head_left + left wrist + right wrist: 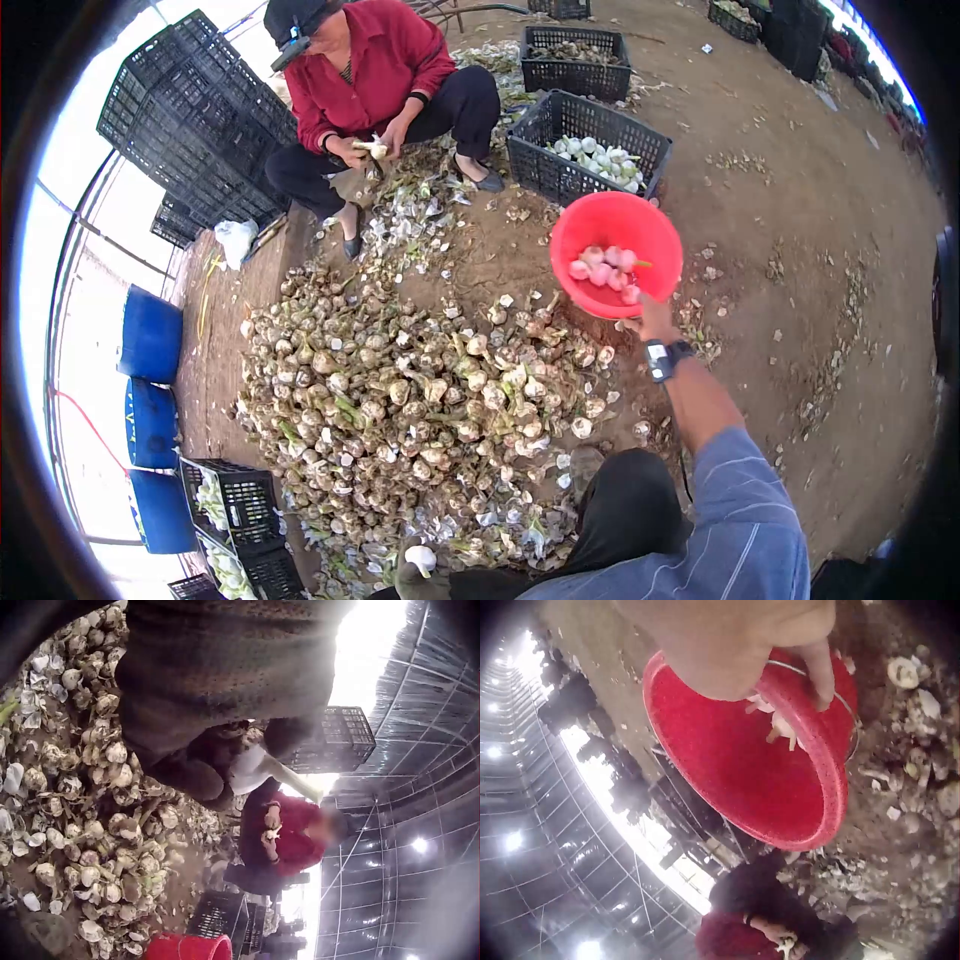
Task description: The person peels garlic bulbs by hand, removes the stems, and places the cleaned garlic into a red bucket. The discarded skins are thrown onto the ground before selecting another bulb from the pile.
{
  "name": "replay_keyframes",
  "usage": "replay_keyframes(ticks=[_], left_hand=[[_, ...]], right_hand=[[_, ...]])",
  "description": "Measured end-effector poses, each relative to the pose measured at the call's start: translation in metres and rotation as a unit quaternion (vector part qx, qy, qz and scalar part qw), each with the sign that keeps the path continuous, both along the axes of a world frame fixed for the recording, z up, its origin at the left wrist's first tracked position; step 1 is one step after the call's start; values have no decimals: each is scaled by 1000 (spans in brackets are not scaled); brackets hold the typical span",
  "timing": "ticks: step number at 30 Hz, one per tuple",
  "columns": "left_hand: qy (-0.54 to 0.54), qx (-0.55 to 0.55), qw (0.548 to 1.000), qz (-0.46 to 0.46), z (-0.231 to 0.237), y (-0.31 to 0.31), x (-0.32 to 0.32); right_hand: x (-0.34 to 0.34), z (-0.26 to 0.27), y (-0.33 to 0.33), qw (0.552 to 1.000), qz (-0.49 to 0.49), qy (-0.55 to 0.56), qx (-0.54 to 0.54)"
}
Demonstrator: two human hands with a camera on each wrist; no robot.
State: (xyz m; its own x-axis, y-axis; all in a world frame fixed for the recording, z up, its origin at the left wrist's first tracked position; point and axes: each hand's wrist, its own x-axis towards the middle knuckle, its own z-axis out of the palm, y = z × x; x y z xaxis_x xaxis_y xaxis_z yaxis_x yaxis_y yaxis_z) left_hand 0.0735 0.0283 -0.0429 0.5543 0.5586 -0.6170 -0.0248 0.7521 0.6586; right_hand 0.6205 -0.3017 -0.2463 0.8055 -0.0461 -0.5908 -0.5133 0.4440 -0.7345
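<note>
at rim of red bucket [616, 224], right grip [656, 320] clasped; left grip [409, 574] holds garlic bulb [422, 557].

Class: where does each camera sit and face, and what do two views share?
Head: head-worn, facing forward and down at the bulb pile; right arm shows.
Left wrist: on that wrist, facing the left hand holding a bulb.
Right wrist: on that wrist, facing the right hand and red bucket.
Head and right wrist share the bucket.

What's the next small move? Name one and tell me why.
Probably draw the red bucket closer: the right hand grips it, a few garlic bulbs lie inside, and the left hand holds another white bulb well away from it.
</note>
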Motion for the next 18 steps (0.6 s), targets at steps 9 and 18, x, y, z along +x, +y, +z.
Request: replay_keyframes(ticks=[9,18], left_hand=[[50,95,994,-17,-10,0,1],[19,8,1000,18,12,-8,22]], right_hand=[[56,18,134,996,82,47,-1],[-55,57,100,963,238,44,-122]])
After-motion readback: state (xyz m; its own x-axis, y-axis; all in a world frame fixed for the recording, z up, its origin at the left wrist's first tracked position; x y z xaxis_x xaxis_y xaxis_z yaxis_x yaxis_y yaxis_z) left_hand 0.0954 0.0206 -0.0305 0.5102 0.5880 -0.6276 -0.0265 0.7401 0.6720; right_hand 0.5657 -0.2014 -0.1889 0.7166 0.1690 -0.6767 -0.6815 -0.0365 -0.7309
